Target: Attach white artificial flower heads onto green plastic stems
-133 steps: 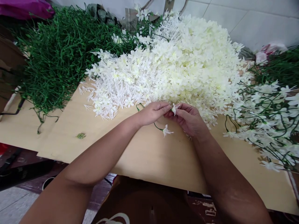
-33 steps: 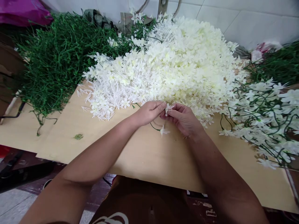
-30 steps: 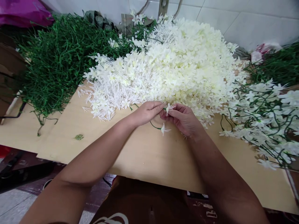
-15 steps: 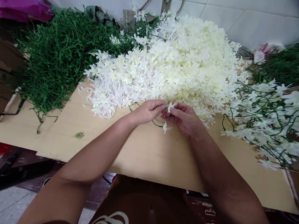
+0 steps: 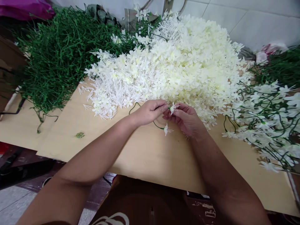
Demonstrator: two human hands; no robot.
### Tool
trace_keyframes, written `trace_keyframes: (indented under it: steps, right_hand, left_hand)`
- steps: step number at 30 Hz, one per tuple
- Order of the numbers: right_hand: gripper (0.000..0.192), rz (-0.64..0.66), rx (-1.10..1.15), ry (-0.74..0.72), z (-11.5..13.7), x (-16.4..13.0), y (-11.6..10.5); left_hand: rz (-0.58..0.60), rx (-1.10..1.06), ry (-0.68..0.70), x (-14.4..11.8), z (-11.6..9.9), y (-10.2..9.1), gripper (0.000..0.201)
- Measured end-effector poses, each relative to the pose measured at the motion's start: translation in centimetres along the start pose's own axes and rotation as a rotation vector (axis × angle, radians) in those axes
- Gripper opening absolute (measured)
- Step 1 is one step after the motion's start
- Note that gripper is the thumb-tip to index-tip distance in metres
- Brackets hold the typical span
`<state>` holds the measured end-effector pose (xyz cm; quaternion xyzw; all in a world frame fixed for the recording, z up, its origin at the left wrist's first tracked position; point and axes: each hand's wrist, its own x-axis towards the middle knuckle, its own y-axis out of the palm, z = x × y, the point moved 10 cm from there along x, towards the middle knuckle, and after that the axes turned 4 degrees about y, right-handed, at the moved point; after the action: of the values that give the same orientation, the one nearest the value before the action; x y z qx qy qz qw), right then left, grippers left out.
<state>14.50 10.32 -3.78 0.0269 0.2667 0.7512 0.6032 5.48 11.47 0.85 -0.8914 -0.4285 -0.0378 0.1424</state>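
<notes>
My left hand (image 5: pixel 152 112) is closed around a thin green artificial stem (image 5: pixel 158 125), pinching it between thumb and fingers. One white flower (image 5: pixel 166 129) sits on a branch hanging below that hand. A second white flower (image 5: pixel 172 108) shows between my two hands, at the end of another branch. My right hand (image 5: pixel 187 118) is closed with thumb and fingers pinched at this flower's petals. Behind both hands spreads a big heap of loose white flower heads (image 5: pixel 182 68). Parts of the stem are hidden by my left hand.
A heap of green stems (image 5: pixel 58 56) lies at the left. Finished-looking white flower sprays (image 5: pixel 267 122) are piled at the right. A small green scrap (image 5: pixel 80 135) rests on the tan board (image 5: pixel 145 156). A tiled wall (image 5: pixel 264 25) stands behind.
The flower between my hands has turned slightly, its stamens now pointing right, and my right fingers have shifted a little on it. Otherwise both hands hold nearly the same place.
</notes>
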Motion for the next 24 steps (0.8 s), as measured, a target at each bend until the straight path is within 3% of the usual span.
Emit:
trace_keyframes:
  steps: [5,12,18,24]
  right_hand:
    - [0.022,0.004,0.028,-0.005,0.0,0.0,-0.2]
    - [0.018,0.019,0.078,-0.029,0.4,0.0,0.2]
    - [0.015,0.031,0.112,-0.055,0.9,-0.4,0.2]
    - [0.016,0.006,0.167,-0.111,2.3,-0.8,-0.5]
  left_hand:
    - [-0.101,0.114,-0.020,-0.1,0.0,-1.4,0.036]
    - [-0.145,0.156,-0.002,-0.3,-0.6,-2.5,0.038]
    - [-0.192,0.053,-0.008,-0.4,-0.5,-3.5,0.035]
    - [-0.308,-0.110,-0.055,-0.8,-0.2,-5.7,0.030]
